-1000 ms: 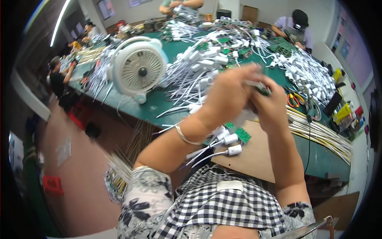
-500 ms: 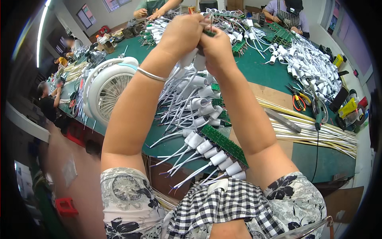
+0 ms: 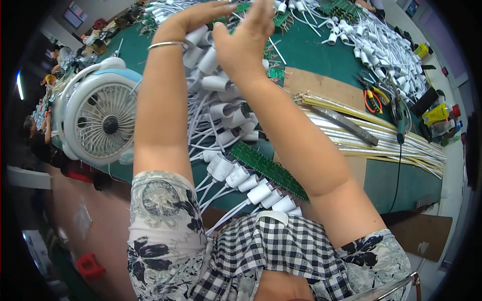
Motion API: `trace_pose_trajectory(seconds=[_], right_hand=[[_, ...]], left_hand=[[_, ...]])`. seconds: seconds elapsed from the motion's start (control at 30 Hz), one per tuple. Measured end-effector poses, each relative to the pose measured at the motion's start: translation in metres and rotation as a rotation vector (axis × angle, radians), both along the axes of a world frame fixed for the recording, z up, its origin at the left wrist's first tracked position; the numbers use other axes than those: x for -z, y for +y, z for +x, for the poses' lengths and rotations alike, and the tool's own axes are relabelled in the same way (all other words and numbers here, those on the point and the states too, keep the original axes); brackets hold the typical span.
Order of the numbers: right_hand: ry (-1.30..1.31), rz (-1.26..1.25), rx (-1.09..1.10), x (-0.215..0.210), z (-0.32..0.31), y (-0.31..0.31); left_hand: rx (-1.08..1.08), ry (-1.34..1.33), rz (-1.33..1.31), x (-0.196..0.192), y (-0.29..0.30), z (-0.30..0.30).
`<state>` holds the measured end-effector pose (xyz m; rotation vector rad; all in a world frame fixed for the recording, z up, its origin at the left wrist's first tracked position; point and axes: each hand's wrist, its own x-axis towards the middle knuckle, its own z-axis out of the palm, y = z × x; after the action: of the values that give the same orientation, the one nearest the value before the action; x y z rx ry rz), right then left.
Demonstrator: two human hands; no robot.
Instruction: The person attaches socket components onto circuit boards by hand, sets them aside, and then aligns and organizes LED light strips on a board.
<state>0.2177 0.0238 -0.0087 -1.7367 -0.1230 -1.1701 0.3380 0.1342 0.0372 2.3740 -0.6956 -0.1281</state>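
- A heap of white sockets (image 3: 216, 83) with wires lies mid-table, running back from the near edge of the green table (image 3: 374, 183).
- By that near edge, a long green circuit board (image 3: 268, 170) slants beside a row of wired sockets (image 3: 258, 193).
- The fan (image 3: 100, 123) stands at the table's left edge; rods (image 3: 422, 165) reach toward the right edge, under a metal bar (image 3: 346, 125), with pliers (image 3: 372, 100) beyond.
- Both forearms cross above the table, hiding parts of the heap.
- The left hand (image 3: 201, 17) stretches its fingers over the heap's far part; whether it touches anything cannot be told.
- The right hand (image 3: 246, 47) is open, thumb apart from raised fingers, apparently gripping nothing.
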Motion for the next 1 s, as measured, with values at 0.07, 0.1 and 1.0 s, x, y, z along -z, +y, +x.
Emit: trace_pose_trajectory(seconds=[0.07, 0.1, 1.0], right_hand=[[0.206, -0.33, 0.039, 0.008, -0.003, 0.007], [0.213, -0.333, 0.043, 0.013, -0.001, 0.008], [0.944, -0.666, -0.588, 0.075, -0.223, -0.187]], left_hand=[[-0.013, -0.152, 0.052, -0.005, 0.01, 0.007], [-0.018, -0.231, 0.074, -0.003, 0.012, 0.009], [0.695, -0.038, -1.1, -0.057, -0.037, -0.403]])
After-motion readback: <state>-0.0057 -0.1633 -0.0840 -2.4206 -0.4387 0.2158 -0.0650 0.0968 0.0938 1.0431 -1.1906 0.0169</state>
